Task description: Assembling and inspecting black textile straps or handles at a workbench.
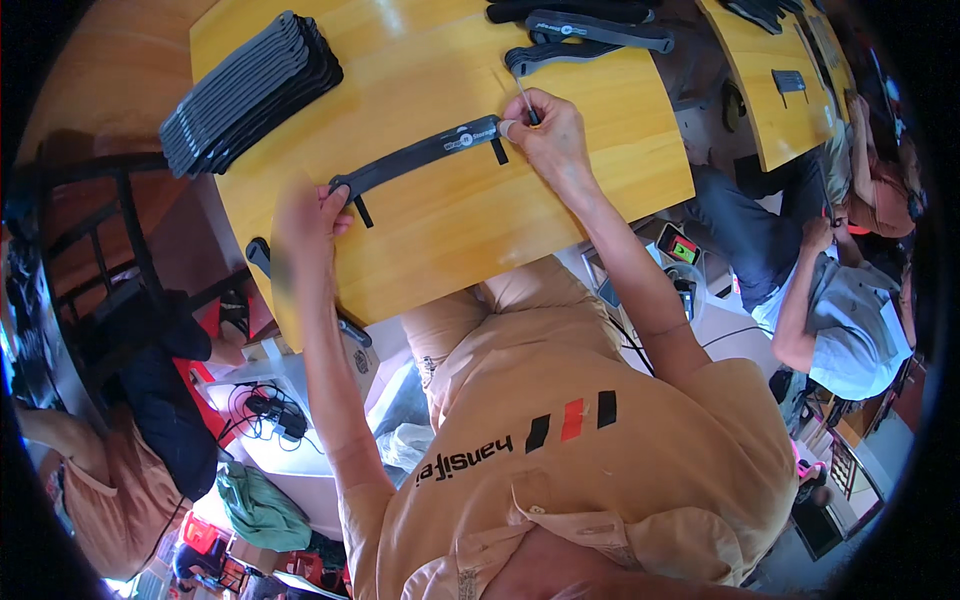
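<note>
A long dark grey strap (415, 157) with a pale printed mark stretches over the yellow table, and two short black tabs stick out from its near edge. At its left end, the thumb and fingers of my left hand (315, 215) pinch the strap; part of that hand is blurred. My right hand (553, 140) grips the strap's right end between thumb and finger. Also in my right hand is a small tool (531, 112) with a thin metal shaft and a dark handle, its exact kind unclear.
A neat stack of dark straps (250, 95) lies at the table's far left. Several loose straps (600, 40) lie at the far right. The yellow table (450, 240) ends just before my lap. To the right, a co-worker (840, 310) sits by another table (775, 90).
</note>
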The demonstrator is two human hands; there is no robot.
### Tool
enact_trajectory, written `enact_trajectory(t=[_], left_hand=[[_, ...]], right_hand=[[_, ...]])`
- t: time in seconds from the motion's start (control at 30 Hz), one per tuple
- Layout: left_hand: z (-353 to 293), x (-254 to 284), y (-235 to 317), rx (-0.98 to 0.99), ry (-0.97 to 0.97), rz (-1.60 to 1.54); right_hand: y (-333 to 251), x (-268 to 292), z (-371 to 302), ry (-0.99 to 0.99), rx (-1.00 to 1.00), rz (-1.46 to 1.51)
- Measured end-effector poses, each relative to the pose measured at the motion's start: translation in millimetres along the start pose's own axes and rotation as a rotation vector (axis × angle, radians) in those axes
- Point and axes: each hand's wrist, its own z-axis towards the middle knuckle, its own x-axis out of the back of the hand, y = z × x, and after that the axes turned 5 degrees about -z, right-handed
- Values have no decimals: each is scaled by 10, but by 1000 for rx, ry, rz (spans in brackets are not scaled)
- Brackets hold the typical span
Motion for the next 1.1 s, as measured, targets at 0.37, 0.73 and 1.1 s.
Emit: enact_trajectory(t=[0.37, 0.73, 1.1], left_hand=[[2, -8, -21, 2, 14, -29], [-4, -26, -24, -6, 40, 9], [-8, -60, 0, -22, 78, 105]], right_hand=[[-40, 3, -3, -1, -25, -48], [-44, -28, -2, 23, -5, -89], [-83, -60, -32, 72, 58, -195]])
